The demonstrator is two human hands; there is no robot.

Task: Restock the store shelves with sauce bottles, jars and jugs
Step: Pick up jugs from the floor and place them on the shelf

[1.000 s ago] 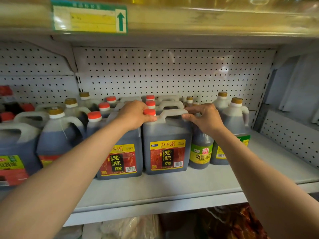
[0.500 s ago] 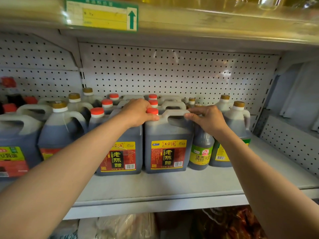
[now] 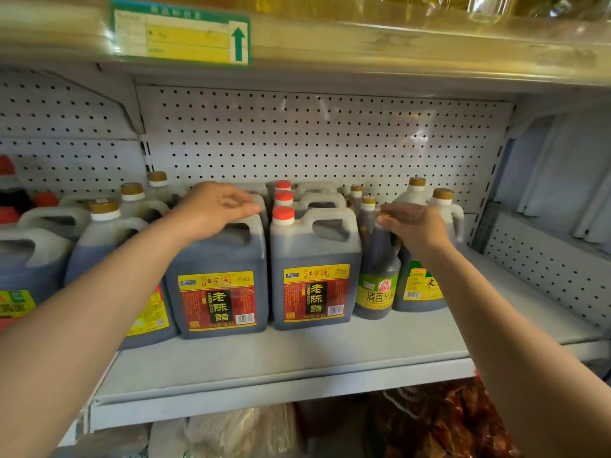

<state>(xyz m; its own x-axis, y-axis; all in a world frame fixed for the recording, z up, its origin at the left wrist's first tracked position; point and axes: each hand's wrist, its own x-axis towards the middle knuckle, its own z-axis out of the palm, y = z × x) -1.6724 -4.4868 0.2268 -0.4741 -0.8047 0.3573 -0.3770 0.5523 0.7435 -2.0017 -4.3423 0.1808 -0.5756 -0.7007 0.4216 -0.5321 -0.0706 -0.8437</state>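
Two hands are up at the front row of the shelf. The left hand rests over the top of the left vinegar jug, fingers loosely bent across its handle; whether they actually clasp the handle cannot be told. The right hand sits on the cap of the green-label bottle, fingers fairly straight, touching rather than gripping. Between them the right vinegar jug stands upright and untouched, just beside its twin, labels forward. More red-capped jugs line up behind it, gold-capped jugs fill the left side, and another gold-capped pair stands beside the green-label bottle. The stock sits well back, leaving a bare strip along the shelf's front edge, and the right end of the shelf holds nothing. By the look of it the jugs here are placed and being straightened; the open right end suggests more could still go in. Bagged goods show on the level below.
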